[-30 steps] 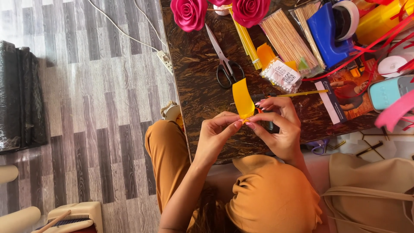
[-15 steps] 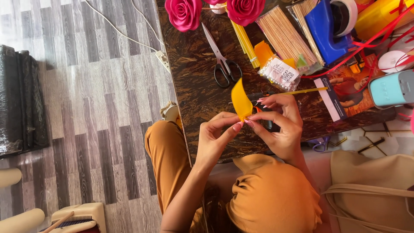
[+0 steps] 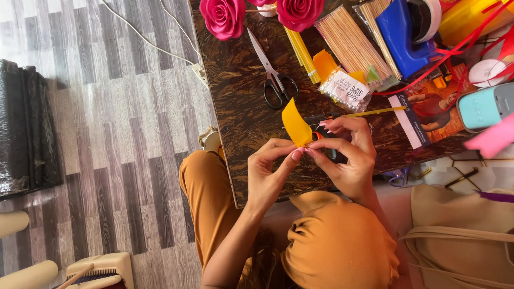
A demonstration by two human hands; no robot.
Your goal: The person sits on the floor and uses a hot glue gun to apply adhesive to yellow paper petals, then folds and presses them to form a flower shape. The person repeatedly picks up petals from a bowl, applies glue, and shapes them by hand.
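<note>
Over dark marbled tabletop (image 3: pixel 241 107), both hands, left (image 3: pixel 267 171) and right (image 3: pixel 350 155), keep pinching the yellow paper petal (image 3: pixel 295 124) (barely moved, its tip now more upright) just below black-handled scissors (image 3: pixel 273 75).

This looks like a craft corner in a home. A dark wood-grain bench (image 3: pixel 241 107) is crowded with making supplies: two finished pink paper roses (image 3: pixel 222 17), black-handled scissors (image 3: pixel 273 72), packs of thin wooden sticks (image 3: pixel 350 45), a blue tape dispenser (image 3: pixel 404 35) and loose red ribbon (image 3: pixel 455 53). Grey plank flooring (image 3: pixel 107 134) with a white cable (image 3: pixel 155 37) trailing across it lies to the left.
</note>
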